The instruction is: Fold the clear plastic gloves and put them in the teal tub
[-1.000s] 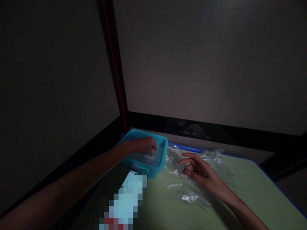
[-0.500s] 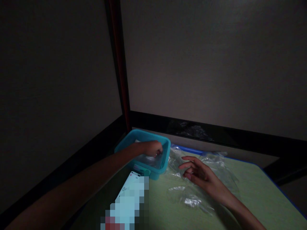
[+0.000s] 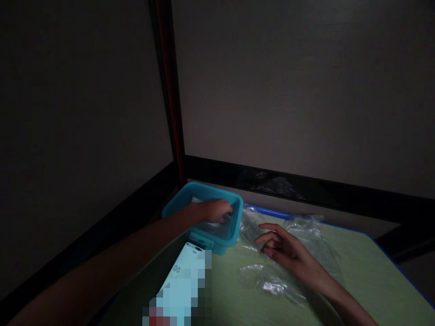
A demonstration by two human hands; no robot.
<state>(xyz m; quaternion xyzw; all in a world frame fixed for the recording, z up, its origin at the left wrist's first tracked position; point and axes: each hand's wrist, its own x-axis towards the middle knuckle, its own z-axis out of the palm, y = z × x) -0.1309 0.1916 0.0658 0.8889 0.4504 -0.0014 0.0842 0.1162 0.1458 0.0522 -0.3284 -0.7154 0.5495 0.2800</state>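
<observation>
My left hand (image 3: 217, 211) reaches into a teal plastic basket (image 3: 237, 222), its fingers curled closed near the right inner wall. Whatever those fingers may hold is hidden. Pale, shiny plastic (image 3: 210, 227) lies in the basket under the hand. To the right, my right hand (image 3: 283, 249) hovers over the table with fingers apart and loosely bent, holding nothing. Around and beneath it spread clear plastic bags (image 3: 309, 231), crumpled and see-through. Another clear plastic piece (image 3: 272, 285) lies nearer to me, below the right hand.
A lit phone (image 3: 181, 276), partly pixelated, leans against the basket's front. The green table (image 3: 360, 262) has a blue edge. Behind it, a wall (image 3: 288, 90) with a dark ledge (image 3: 210, 167) bears more clear plastic (image 3: 275, 183). A blue rod-like thing (image 3: 268, 211) lies along the back edge.
My left hand has shifted slightly to the right inside the basket, and its fingers have turned a little. The right hand has hardly moved.
</observation>
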